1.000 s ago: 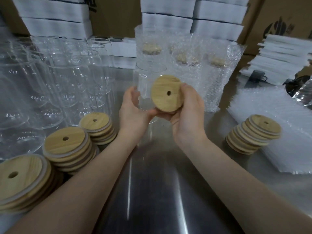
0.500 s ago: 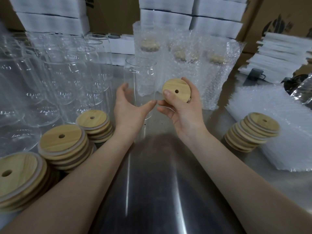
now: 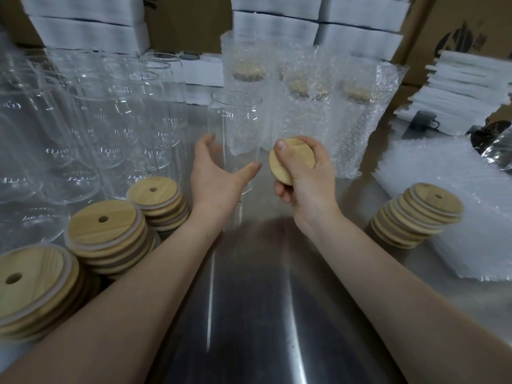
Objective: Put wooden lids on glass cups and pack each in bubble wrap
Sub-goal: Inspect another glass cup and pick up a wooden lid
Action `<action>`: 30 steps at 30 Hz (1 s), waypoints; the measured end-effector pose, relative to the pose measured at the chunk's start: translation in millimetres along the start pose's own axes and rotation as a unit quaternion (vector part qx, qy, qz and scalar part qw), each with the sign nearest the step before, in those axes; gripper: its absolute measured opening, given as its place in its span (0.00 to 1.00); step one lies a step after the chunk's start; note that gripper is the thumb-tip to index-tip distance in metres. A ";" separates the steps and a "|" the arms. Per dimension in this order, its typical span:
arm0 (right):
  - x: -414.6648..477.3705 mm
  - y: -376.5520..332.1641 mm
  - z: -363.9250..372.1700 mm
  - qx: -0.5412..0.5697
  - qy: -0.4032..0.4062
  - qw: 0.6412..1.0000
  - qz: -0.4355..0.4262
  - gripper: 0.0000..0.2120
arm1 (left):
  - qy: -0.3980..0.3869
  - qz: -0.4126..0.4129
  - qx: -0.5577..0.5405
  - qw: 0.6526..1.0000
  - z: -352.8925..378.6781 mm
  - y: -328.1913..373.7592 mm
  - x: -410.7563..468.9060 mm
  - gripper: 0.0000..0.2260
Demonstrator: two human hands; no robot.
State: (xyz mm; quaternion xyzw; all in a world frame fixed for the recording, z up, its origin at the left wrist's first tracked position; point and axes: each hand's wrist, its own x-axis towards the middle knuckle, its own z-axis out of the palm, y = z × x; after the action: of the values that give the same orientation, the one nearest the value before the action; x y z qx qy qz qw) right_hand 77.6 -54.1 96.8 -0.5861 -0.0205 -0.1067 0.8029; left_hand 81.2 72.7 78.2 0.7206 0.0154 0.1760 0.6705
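A tall clear glass cup (image 3: 235,117) stands upright on the steel table, its mouth uncovered. My left hand (image 3: 214,176) curls around its lower part, thumb in front and fingers behind. My right hand (image 3: 307,176) grips a round wooden lid (image 3: 288,164) just right of the cup, below rim height, with the thumb across the lid's face. Three cups in bubble wrap (image 3: 299,106) with lids inside stand right behind.
Many bare glass cups (image 3: 110,120) crowd the left. Lid stacks sit at front left (image 3: 108,234), (image 3: 158,198), (image 3: 30,284) and at right (image 3: 415,214). Flat bubble wrap sheets (image 3: 454,200) lie at right. White boxes (image 3: 277,20) and cardboard line the back.
My right hand has carried the lid down and to the right, away from the cup's mouth. The left hand has stayed at the cup.
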 end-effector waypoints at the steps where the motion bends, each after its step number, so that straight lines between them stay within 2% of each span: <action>1: -0.1 -0.5 0.2 -0.002 0.005 1.000 0.002 0.10 | 0.010 -0.009 0.001 1.000 0.7 2.5 -0.2 0.41; 3: 0.1 -1.1 0.5 -0.004 0.013 1.000 0.007 0.09 | 0.014 -0.004 0.002 1.000 -0.3 2.4 -1.0 0.43; 7: 0.6 -0.6 1.1 0.012 0.010 1.000 0.013 0.10 | 0.011 -0.010 0.008 1.000 -0.7 2.9 -3.7 0.41; 15: 0.2 -1.3 5.0 0.125 -0.033 0.990 0.051 0.15 | 0.019 -0.004 0.029 0.999 -0.7 6.2 -5.6 0.45; 18: 1.6 -2.6 4.2 0.127 -0.052 0.989 0.051 0.21 | 0.017 0.000 0.031 0.999 -1.4 6.5 -5.8 0.46; 23: 1.8 -3.4 2.9 0.107 -0.054 0.993 0.012 0.30 | 0.032 -0.001 0.020 0.999 -0.8 -0.6 -1.7 0.36; 30: -0.7 -5.4 4.4 0.079 -0.038 0.996 0.004 0.25 | 0.035 0.017 0.022 0.999 0.7 -2.4 -0.6 0.34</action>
State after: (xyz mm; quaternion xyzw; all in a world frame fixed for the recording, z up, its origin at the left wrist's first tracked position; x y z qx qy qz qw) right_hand 76.2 -51.4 103.1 -0.5243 -0.0574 -0.0793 0.8459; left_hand 81.4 72.1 75.7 0.7287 0.0301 0.2120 0.6505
